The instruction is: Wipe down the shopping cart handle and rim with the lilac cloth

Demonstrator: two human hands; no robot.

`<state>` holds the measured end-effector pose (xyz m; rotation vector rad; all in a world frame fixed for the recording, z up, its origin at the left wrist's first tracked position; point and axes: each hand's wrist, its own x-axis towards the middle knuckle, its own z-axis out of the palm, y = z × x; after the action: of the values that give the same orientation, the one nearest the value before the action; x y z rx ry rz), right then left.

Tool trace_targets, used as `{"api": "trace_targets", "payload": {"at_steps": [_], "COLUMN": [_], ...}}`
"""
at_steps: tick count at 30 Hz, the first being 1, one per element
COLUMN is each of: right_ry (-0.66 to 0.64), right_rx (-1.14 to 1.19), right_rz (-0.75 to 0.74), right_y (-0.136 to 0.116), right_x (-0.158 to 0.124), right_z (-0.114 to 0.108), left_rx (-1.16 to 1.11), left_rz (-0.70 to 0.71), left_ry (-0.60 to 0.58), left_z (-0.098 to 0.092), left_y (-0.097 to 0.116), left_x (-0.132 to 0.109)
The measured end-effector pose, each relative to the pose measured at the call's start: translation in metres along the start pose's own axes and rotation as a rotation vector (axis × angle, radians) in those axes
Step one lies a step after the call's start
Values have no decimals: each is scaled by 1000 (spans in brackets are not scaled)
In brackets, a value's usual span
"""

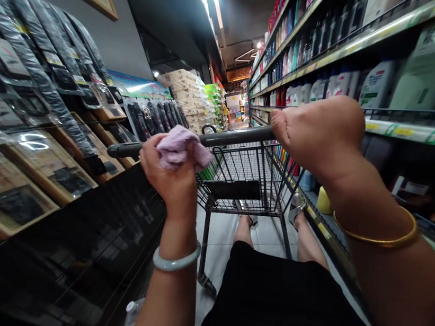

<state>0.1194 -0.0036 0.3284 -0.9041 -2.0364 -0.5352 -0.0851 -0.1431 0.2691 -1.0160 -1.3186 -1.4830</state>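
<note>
A shopping cart handle, a dark bar, runs across the view in front of me. My left hand is closed on a crumpled lilac cloth at the bar's left part, its fingers curled around the far side. Near the bar's right end, my right hand is closed in a fist over it; its fingertips are hidden. Beyond the bar sits the wire cart basket, with something green partly visible at its left side. A pale bangle circles my left wrist and a gold bangle my right.
Shelves of shampoo and other bottles line the right side closely. To the left, packaged goods lie on a dark display counter. Stacked boxes stand farther along the aisle. Tiled floor shows beneath the cart.
</note>
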Motion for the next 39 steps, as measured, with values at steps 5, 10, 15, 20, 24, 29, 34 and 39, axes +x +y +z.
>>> {"api": "trace_targets", "payload": {"at_steps": [5, 10, 15, 20, 24, 29, 34, 39], "right_ry": [36, 44, -100, -86, -213, -300, -209, -135], "right_rx": [-17, 13, -27, 70, 264, 282, 307, 357], "right_rz": [-22, -5, 100, -37, -158, -253, -218, -222], "right_y": [7, 14, 21, -8, -57, -81, -78, -79], "right_x": [2, 6, 15, 42, 68, 72, 65, 59], "right_z": [7, 16, 14, 4, 0, 17, 44, 51], "left_rx": [52, 91, 119, 92, 58, 31, 227, 342], "left_rz": [304, -33, -4, 183, 271, 136, 67, 108], "left_ry": [-78, 94, 18, -187, -372, -587, -401, -266], "left_z": [-2, -30, -36, 2, 40, 42, -4, -14], "left_y": [1, -57, -74, -34, -15, -38, -86, -77], "left_x": [-8, 34, 53, 52, 69, 95, 111, 94]}}
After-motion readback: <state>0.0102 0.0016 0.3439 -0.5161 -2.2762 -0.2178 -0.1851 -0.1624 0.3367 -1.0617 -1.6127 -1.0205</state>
